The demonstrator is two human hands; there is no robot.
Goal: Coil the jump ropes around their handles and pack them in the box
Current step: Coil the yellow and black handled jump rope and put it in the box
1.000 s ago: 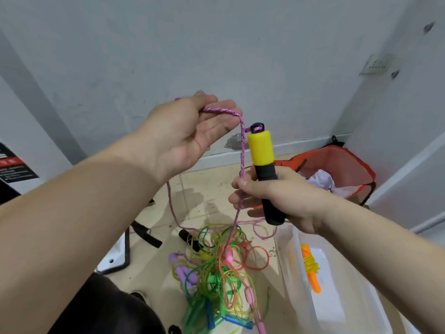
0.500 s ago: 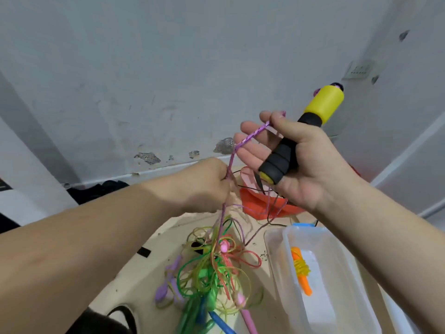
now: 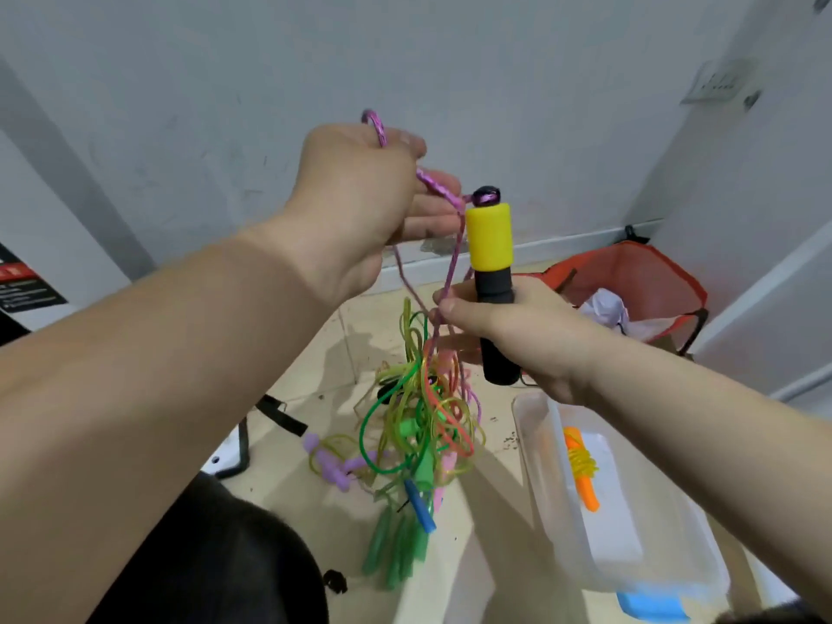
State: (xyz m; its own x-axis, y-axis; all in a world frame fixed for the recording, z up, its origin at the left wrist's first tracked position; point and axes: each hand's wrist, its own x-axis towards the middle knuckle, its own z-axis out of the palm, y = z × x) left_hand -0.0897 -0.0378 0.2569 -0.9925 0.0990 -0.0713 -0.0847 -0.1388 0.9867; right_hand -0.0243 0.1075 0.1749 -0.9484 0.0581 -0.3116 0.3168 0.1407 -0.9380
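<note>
Winding the purple rope (image 3: pixel 434 184) onto the handle (image 3: pixel 488 238), and by the look of it only an early turn, with most of the cord hanging loose. Hold the handle upright and steady in the right hand (image 3: pixel 508 326). Lead the cord round the shaft with the left hand (image 3: pixel 360 195), laying each turn snug beside the last under light tension to stop it sliding off the end. Pin every fresh turn with the thumb before reaching for more slack. Lift the cord clear of the tangle of ropes (image 3: pixel 418 425) on the floor first — likely to snag there and drag others up.

Grips the black lower part of the handle with right fingers curled round it, leaving the yellow upper part and the cap free above the fist. Presses a purple strand with the right thumb against the forefinger, just beside the shaft. Holds the left hand raised near the top of the handle, seen from the back. Carries the cord over the top edge of that hand and down across the fingers (image 3: pixel 434 220) to the cap — apparently pinched by the thumb, yet cannot tell the exact grip from behind. Lets the strands fall from both hands into the tangle below. Has the open box (image 3: pixel 535 448) on the floor under the right forearm, with one orange-handled rope (image 3: pixel 581 466) coiled inside.
</note>
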